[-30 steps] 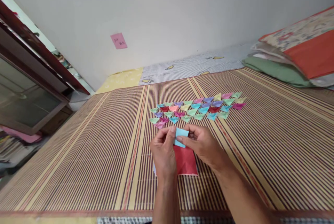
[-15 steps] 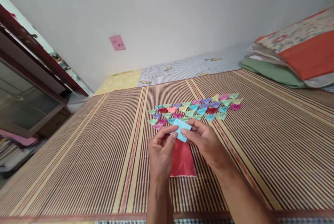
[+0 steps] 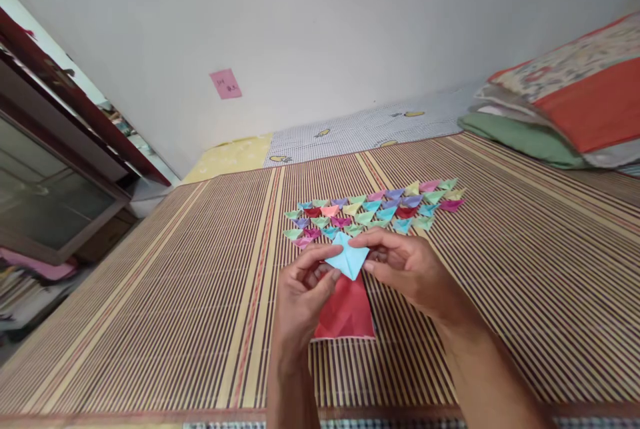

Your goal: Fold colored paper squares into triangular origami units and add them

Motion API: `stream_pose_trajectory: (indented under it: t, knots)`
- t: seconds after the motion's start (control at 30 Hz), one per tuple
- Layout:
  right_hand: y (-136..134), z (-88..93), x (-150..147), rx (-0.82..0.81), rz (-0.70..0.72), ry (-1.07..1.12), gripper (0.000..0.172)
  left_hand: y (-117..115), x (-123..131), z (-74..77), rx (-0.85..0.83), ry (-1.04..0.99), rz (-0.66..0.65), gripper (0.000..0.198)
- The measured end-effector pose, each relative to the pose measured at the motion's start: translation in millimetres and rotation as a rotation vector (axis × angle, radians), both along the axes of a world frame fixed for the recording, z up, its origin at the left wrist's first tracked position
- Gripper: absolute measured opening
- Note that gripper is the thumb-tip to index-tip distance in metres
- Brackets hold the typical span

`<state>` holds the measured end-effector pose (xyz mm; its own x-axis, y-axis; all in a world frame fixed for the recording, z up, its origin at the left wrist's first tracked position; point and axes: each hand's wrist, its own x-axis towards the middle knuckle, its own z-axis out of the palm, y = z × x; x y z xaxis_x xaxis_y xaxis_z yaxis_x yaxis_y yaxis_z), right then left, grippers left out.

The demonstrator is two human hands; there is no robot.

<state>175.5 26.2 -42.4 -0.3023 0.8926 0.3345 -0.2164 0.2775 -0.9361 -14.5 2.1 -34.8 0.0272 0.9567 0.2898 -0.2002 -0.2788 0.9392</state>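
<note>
A light blue folded paper (image 3: 351, 259), diamond-shaped with a crease down its middle, is held up between both hands. My left hand (image 3: 302, 289) pinches its left corner between thumb and forefinger. At the right corner, my right hand (image 3: 400, 265) grips it with forefinger above and thumb below. Beneath the hands lies a sheet of red paper (image 3: 345, 312) on the striped mat (image 3: 200, 295). Just beyond them, several small folded papers in many colours (image 3: 387, 213) sit in rows.
At the far right are stacked pillows (image 3: 595, 109) above a green cloth (image 3: 520, 139). A pink note (image 3: 226, 83) is stuck on the wall behind the mat. A glass-fronted cabinet (image 3: 45, 182) stands at the left.
Both hands have moved slightly apart. The blue paper now lies more squarely as a diamond, a little lower. My right forefinger has shifted onto its upper face, and more of the red paper shows.
</note>
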Motion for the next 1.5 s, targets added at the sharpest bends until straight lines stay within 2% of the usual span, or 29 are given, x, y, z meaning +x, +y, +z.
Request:
stream_pose_trajectory:
  t: [0.3,0.4,0.53,0.67,0.77,0.9,1.07,1.2,1.4,1.5]
  knots:
    - [-1,5.1,5,0.046,-0.004,-0.016,0.024,-2,-2,2.5,0.018,0.009,-0.066,0.027]
    - [-1,6.3,4,0.094,0.005,-0.023,0.018,-1,-2,0.7,-0.006,-0.015,-0.033,0.023]
    - [-4,7.4,1,0.087,-0.037,-0.059,0.018,0,0,-0.7,-0.011,-0.045,0.027,0.014]
    - [-5,10.6,-3,0.171,-0.102,-0.087,0.006,0,1,0.6,-0.007,-0.062,0.062,0.016]
    - [-5,14.2,-4,0.249,-0.103,-0.149,0.011,-1,1,2.6,0.015,-0.047,0.053,0.015]
    - [-7,14.7,-7,0.206,-0.177,-0.169,0.011,-2,2,4.4,0.048,0.046,0.067,0.003]
    - [-11,10.8,-16,0.133,-0.271,-0.154,0.02,-3,12,2.5,0.02,0.025,0.18,0.009]
    - [-13,11.4,-23,0.137,-0.358,-0.21,0.019,-5,20,1.2,-0.007,-0.03,0.287,0.013]
    - [-11,14.4,-30,0.298,-0.463,-0.178,0.018,-6,23,4.1,-0.007,-0.016,0.346,0.014]
    - [-11,13.2,-31,0.302,-0.468,-0.198,0.018,-6,21,3.2,-0.003,0.009,0.337,0.011]
